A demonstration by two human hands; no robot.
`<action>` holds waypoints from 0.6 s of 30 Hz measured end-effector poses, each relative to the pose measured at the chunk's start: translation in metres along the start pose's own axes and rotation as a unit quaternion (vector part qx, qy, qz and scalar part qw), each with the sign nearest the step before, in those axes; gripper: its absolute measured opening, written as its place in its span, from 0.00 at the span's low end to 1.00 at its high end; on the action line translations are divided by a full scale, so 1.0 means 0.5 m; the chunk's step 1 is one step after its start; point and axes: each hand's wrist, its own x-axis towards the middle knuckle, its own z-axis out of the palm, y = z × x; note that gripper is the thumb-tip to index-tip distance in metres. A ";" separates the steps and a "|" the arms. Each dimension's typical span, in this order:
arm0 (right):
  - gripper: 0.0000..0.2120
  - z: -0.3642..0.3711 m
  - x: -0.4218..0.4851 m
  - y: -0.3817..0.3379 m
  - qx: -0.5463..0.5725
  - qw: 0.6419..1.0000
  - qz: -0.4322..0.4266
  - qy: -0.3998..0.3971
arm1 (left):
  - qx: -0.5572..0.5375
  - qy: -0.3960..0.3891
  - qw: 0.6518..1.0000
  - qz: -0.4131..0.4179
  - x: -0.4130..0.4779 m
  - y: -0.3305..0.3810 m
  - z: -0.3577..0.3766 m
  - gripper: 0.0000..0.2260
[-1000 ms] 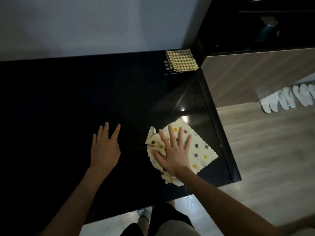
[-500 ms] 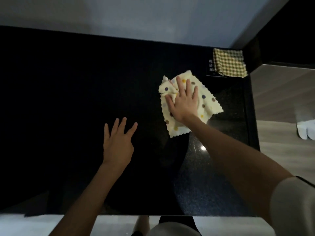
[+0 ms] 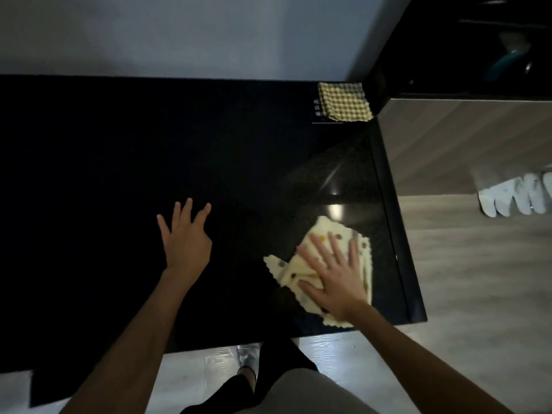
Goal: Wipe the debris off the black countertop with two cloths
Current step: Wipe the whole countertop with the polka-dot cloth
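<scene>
As R hand [image 3: 334,279] pins cloth [image 3: 327,227], slippers [image 3: 513,196] lie apart.

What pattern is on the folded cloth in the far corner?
Yellow-and-dark checks on the folded cloth, head view.

The table [image 3: 179,138] was glossy black, finely speckled where light struck it. One cloth [image 3: 325,261] was pale cream with scattered yellow, brown and purple dots. The folded cloth [image 3: 343,101] was checked in olive-yellow and cream. The wall [image 3: 179,31] was grey-white; the floor [image 3: 478,279] was grey wood-grain.
</scene>
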 end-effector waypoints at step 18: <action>0.35 -0.025 0.146 0.147 0.105 0.957 0.266 0.056 | -0.012 0.054 0.998 0.005 0.028 -0.002 0.008 0.23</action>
